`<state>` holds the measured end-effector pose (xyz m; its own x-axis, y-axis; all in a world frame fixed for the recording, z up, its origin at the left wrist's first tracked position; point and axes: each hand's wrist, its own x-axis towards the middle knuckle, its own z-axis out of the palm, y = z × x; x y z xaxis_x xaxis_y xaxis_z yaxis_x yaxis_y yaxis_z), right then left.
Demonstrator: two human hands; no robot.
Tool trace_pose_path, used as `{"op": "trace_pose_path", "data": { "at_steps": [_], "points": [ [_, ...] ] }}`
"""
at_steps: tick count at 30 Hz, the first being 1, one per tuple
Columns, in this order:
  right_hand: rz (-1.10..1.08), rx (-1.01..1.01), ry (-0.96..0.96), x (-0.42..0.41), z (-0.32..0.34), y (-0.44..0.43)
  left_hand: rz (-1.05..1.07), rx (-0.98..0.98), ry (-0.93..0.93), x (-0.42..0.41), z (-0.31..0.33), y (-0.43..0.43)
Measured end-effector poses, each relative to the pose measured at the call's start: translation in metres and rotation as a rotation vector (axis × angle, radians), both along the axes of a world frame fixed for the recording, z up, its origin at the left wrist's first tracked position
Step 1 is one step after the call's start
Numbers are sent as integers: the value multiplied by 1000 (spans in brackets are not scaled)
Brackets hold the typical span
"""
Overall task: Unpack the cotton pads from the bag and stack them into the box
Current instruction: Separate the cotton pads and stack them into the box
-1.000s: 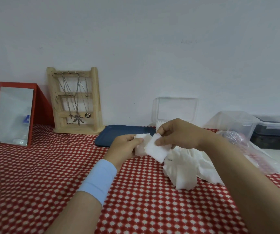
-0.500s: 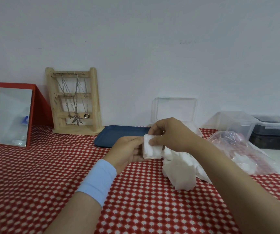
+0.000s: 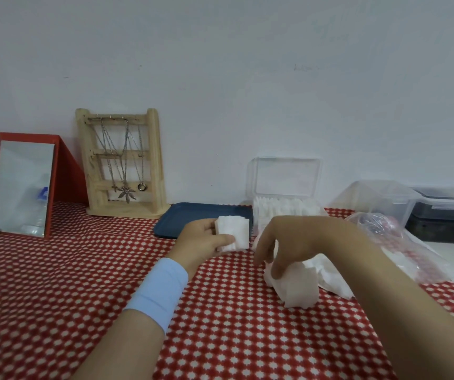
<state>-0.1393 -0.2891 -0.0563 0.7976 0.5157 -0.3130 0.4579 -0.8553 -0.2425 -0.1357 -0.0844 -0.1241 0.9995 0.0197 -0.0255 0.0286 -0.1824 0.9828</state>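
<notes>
The left hand [image 3: 202, 241] pinches a small stack of cotton pads [image 3: 234, 235] between thumb and fingers, squared up so it can go neatly into the open box [image 3: 286, 175] just behind. The right hand [image 3: 289, 242] reaches down onto the loose pile [image 3: 302, 289] beside the bag [image 3: 379, 231], likely for another pad; whether it grips one I cannot tell

No text, label, brand or number can be read anywhere on the desk or behind it. The mirror [image 3: 23, 185] shows a small blue mark [image 3: 43, 192] in its glass (possibly a letter, but too blurred to tell). A faint grey scribble [image 3: 306, 68] on the wall [image 3: 220, 64] is too small to make out. The clear bag [image 3: 379, 229] carries pinkish patches that may be print, blurred past reading.
</notes>
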Motion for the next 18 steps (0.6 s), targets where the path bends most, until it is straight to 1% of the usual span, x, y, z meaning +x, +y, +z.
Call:
{"op": "trace_pose_path", "data": {
  "at_steps": [2, 4, 8, 11, 12, 13, 16, 18],
  "points": [
    [11, -97, -1, 0, -6, 5, -7, 5, -5, 0, 0, -1],
    [6, -68, -13, 2, -7, 7, -14, 30, -13, -1, 1, -3],
    [15, 164, -78, 2, 5, -1, -3, 25, -19, -1, 0, -3],
    [-24, 523, -60, 3, 9, -3, -7, -34, 3, -2, 0, -4],
    [-48, 622, -59, 4, 8, -3, -1, -39, 8, -2, 0, -4],
    [-68, 676, -75, 5, 7, -2, 5, -26, 3, -2, 0, -5],
    [-135, 665, -200, 12, 0, -2, 23, 14, -16, -1, 0, -4],
    [-156, 676, -240, 15, -1, -3, 17, -26, 4, -2, 1, -5]
  ]
}}
